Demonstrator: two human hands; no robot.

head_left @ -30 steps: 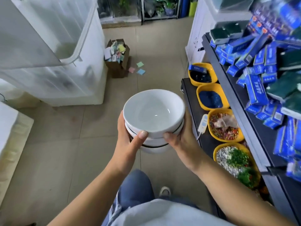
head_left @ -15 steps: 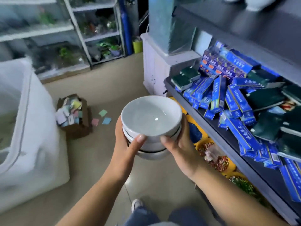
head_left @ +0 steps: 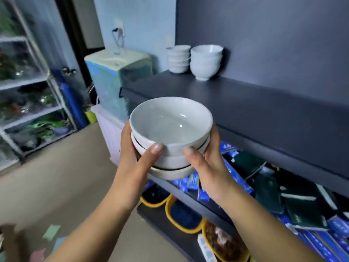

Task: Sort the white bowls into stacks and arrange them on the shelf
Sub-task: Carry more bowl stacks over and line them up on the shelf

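On the dark grey shelf [head_left: 245,103] stand two white ceramic bowl stacks [head_left: 194,61]; left hand [head_left: 132,163] and right hand [head_left: 209,163] grip a third stack [head_left: 171,129], not yet shelved.

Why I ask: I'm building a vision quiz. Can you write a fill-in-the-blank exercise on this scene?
1. The left hand and right hand grip a stack of white ___.
2. On the shelf stand ___ other stacks, a small stack beside a big stack.
3. The trays at the bottom have ___ rims.
Missing words: bowls; two; yellow.
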